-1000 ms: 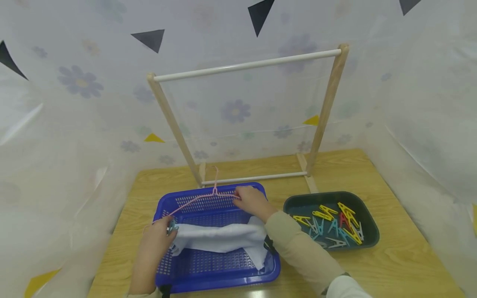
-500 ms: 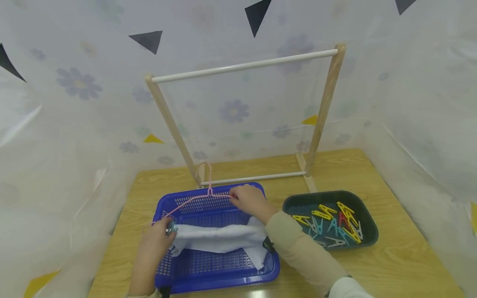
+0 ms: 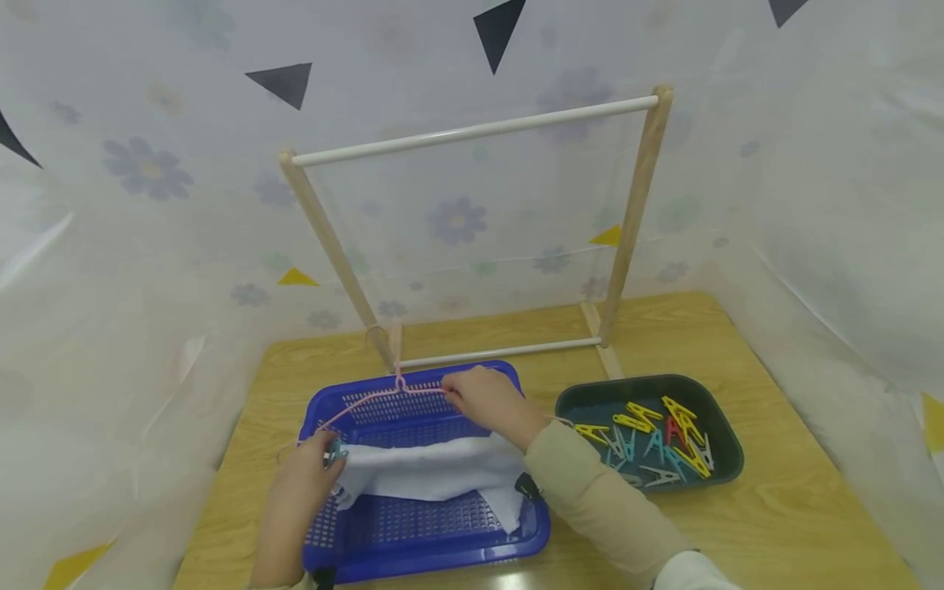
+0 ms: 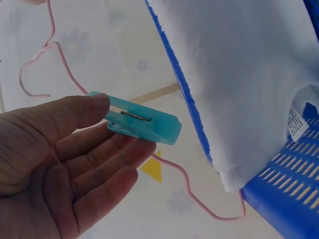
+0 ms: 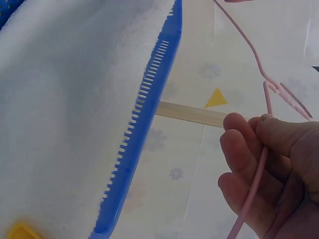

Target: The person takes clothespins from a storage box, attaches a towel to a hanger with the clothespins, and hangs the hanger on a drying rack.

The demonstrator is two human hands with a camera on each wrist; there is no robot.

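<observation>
A pink wire hanger (image 3: 369, 399) is held above the blue basket (image 3: 428, 561), its hook pointing towards the rack's left foot. My right hand (image 3: 490, 403) pinches the hanger's top wire just right of the hook; in the right wrist view the wire runs between thumb and fingers (image 5: 237, 144). My left hand (image 3: 301, 483) pinches a teal clothespin (image 4: 144, 119) between thumb and fingertips. The hanger wire passes behind that hand, and I cannot tell whether the fingers touch it. A white cloth (image 3: 435, 471) lies folded in the basket below both hands.
A wooden rack with a white top bar (image 3: 472, 131) stands behind the basket. Right of the basket, a dark green tray (image 3: 726, 483) holds several yellow, teal, grey and red clothespins (image 3: 678, 418). The wooden table (image 3: 796, 508) is bordered by plastic-covered walls.
The hanger's hook has swung left and its right end now shows beside the green tray. My right hand turns with it. The left hand keeps its clothespin; the whole head view has drifted slightly.
</observation>
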